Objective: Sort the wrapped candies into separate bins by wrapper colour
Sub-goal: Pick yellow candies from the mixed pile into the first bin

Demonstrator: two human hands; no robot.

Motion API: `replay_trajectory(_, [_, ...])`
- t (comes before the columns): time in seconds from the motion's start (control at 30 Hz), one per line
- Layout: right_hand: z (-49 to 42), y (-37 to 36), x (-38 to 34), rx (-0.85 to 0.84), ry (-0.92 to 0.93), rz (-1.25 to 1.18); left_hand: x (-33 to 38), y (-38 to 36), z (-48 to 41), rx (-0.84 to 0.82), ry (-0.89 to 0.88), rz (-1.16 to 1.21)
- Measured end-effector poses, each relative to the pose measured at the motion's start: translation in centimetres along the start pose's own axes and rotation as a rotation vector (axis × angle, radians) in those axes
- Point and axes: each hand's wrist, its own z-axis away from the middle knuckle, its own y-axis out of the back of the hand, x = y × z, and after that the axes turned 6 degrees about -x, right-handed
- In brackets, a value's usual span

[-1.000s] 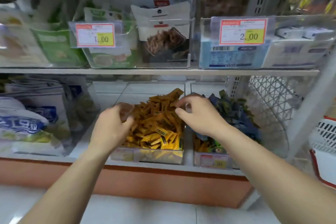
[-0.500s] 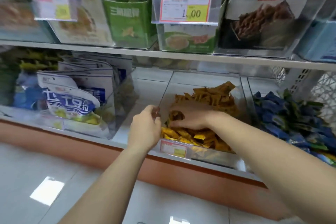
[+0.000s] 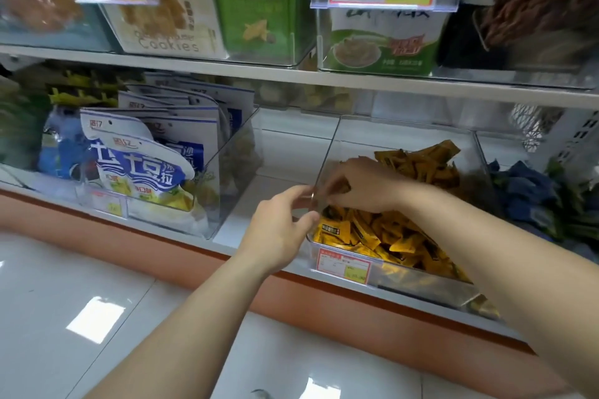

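Pinched the left wall of the clear plastic bin (image 3: pixel 327 152) with left hand (image 3: pixel 285 223), apparently to steady it. Curled fingers of right hand (image 3: pixel 363 185) around one orange-yellow wrapped candy (image 3: pixel 339 186) inside that bin, above the heap (image 3: pixel 389 236), probably to lift it out.

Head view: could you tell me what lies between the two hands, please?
The orange-candy bin's clear side wall; left hand outside, right hand inside, head view.

Bright orange-yellow candies (image 3: pixel 389 236) in the clear bin (image 3: pixel 405 133), blue-and-green candies (image 3: pixel 525 191) beside, white-and-blue bags (image 3: pixel 139 165), green box (image 3: pixel 256 6) overhead.
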Motion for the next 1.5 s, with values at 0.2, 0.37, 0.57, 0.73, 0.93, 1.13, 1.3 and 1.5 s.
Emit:
replay_trajectory(0.2, [-0.8,-1.8,0.8,-0.108,0.001,0.07,0.0,0.0,0.1,-0.002,-0.011,-0.032])
replay_trajectory(0.37, [-0.7,-2.4,0.2,-0.043,-0.01,0.146,0.4,0.1,0.2,0.007,-0.004,-0.052])
replay_trajectory(0.57, [0.2,-2.1,0.2,0.065,-0.006,0.121,0.4,0.6,0.3,-0.02,0.032,-0.004])
replay_trajectory(0.73, [0.6,-2.5,-0.2,-0.043,-0.067,0.176,0.9,0.5,0.5,-0.029,0.061,0.035])
replay_trajectory(0.93, [0.1,-2.7,-1.2,-0.045,-0.07,0.263,1.3,0.3,0.8,-0.026,0.061,0.033])
replay_trajectory(1.13, [0.3,-3.0,-0.4,-0.004,-0.063,0.177,1.6,0.1,0.4,-0.002,0.088,0.028])
replay_trajectory(1.3, [-0.7,-3.7,-0.2,-0.007,-0.116,0.239,1.4,-0.4,0.4,0.033,0.093,-0.013])
replay_trajectory(1.5, [-1.1,-4.2,0.5,0.024,-0.109,0.208,0.6,-0.1,0.9,0.015,0.045,0.0])
